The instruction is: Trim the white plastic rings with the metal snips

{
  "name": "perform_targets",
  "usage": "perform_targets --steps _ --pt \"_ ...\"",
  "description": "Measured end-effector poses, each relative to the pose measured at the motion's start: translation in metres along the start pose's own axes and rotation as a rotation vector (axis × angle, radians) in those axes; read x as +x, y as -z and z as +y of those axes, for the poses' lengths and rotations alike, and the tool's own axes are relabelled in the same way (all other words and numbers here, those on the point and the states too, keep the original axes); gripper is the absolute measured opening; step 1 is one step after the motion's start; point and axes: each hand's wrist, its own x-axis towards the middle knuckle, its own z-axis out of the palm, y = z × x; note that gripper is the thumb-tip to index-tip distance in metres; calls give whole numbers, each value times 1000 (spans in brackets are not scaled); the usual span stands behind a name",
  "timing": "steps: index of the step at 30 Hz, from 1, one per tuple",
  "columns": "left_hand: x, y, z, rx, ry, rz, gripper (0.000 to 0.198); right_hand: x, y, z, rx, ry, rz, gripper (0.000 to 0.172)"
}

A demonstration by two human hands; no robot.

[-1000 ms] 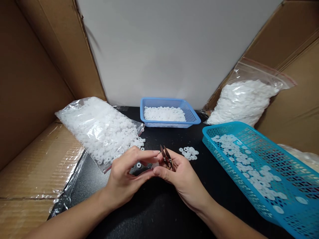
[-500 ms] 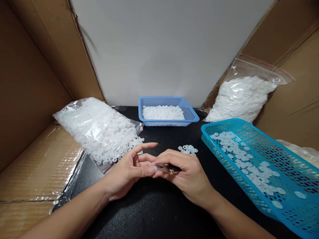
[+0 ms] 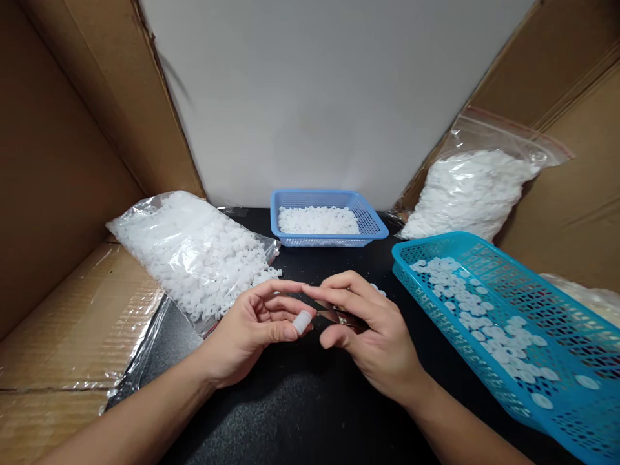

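Note:
My left hand (image 3: 252,326) hovers over the black table (image 3: 300,400) and pinches a small white plastic ring (image 3: 302,321) between thumb and fingers. My right hand (image 3: 371,332) is right beside it, fingers curled round dark metal tweezers (image 3: 334,314) whose tips point toward the ring. A clear bag of white rings (image 3: 194,248) lies just left of my left hand, with a few loose ones at its mouth. A small heap of loose white washers (image 3: 378,290) is mostly hidden behind my right hand.
A small blue basket (image 3: 329,223) of white parts stands at the back centre. A large turquoise basket (image 3: 508,323) with flat white washers fills the right. Another full bag (image 3: 475,187) leans against cardboard at the back right. Cardboard walls enclose both sides.
The tweezers went from upright and open to lying flat in my right hand. A white ring now shows in my left fingertips. My right hand rose and covers the loose washers.

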Motion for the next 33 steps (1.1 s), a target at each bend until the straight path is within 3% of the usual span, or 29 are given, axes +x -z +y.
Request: perform_targets --steps 7,11,19,27,33 --pt "-2 -6 3 20 -169 132 15 -7 -4 -3 -243 186 6 51" --pt "-4 -8 3 34 -200 211 16 -10 -7 -4 -409 263 2 56" --pt "-3 -8 1 78 -250 258 17 -10 -8 -11 -540 306 27 34" --pt "-4 -9 -2 118 -288 264 18 -11 -8 -12 -534 300 17 48" --pt "-5 -8 -2 145 -291 272 18 -10 -7 -14 -569 306 9 43"
